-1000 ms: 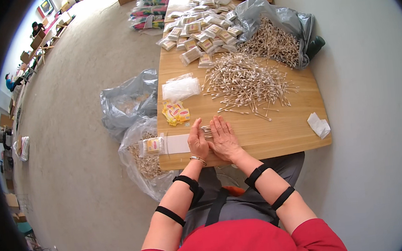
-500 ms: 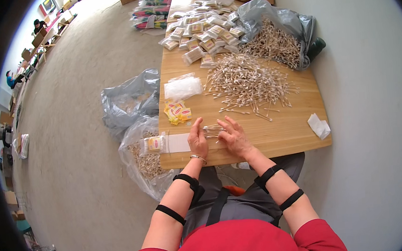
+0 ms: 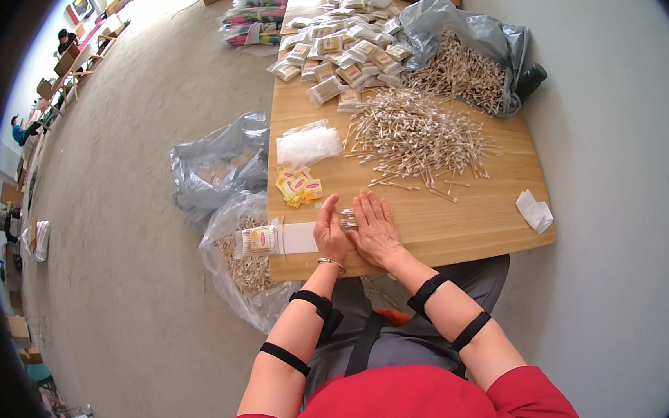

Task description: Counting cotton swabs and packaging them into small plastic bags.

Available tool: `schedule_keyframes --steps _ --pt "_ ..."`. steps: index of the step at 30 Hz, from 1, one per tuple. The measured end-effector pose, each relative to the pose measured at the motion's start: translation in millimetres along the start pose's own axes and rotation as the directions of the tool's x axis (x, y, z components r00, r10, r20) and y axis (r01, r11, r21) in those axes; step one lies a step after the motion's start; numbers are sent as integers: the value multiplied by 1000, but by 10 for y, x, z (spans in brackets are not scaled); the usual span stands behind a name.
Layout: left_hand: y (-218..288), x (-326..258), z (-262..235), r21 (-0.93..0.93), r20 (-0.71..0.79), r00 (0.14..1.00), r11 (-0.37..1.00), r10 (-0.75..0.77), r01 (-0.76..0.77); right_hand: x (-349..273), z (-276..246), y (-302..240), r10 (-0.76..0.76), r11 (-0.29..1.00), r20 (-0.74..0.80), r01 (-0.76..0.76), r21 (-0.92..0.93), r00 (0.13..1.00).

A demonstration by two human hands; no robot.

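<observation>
A small bundle of cotton swabs (image 3: 348,219) lies on the table between my hands. My left hand (image 3: 330,231) stands on edge at their left side, fingers straight and thumb side up. From the right, my right hand (image 3: 375,228) lies flat with its fingers stretched out, partly covering the swabs. A white strip (image 3: 299,238) extends left from under my left hand, and a filled swab pack (image 3: 259,240) sits at its far end. Yellow printed cards (image 3: 299,187) and a stack of clear plastic sleeves (image 3: 307,145) are just beyond.
A large loose swab pile (image 3: 423,135) spreads over the wooden table (image 3: 462,226). Behind it are many filled packets (image 3: 346,63) and a grey bag (image 3: 514,49) of swabs. A crumpled tissue (image 3: 534,211) lies right. Plastic bags (image 3: 221,167) stand on the floor left.
My right hand has moved left and flattened, its fingers now straight and close together over the swabs. My left hand stays nearly in place.
</observation>
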State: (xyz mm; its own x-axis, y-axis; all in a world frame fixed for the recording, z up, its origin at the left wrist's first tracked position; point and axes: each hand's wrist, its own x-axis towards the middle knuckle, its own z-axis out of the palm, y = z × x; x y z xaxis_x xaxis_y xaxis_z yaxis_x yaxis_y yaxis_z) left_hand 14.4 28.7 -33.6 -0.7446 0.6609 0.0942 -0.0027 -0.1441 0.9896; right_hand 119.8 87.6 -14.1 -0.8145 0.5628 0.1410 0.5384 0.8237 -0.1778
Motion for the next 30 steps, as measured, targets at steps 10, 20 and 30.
schedule_keyframes --steps 10,20,30 --pt "-4 -9 -11 -10 30 1000 1000 4 -4 -111 -88 -16 -49 999 93 51 -13 994" --pt "-13 -15 -29 43 40 999 999 22 -23 -142 -43 -25 -34 997 100 40 -60 994" --pt "-93 11 -62 -13 -32 999 1000 27 -27 -141 -136 -17 -58 989 116 73 -130 992"
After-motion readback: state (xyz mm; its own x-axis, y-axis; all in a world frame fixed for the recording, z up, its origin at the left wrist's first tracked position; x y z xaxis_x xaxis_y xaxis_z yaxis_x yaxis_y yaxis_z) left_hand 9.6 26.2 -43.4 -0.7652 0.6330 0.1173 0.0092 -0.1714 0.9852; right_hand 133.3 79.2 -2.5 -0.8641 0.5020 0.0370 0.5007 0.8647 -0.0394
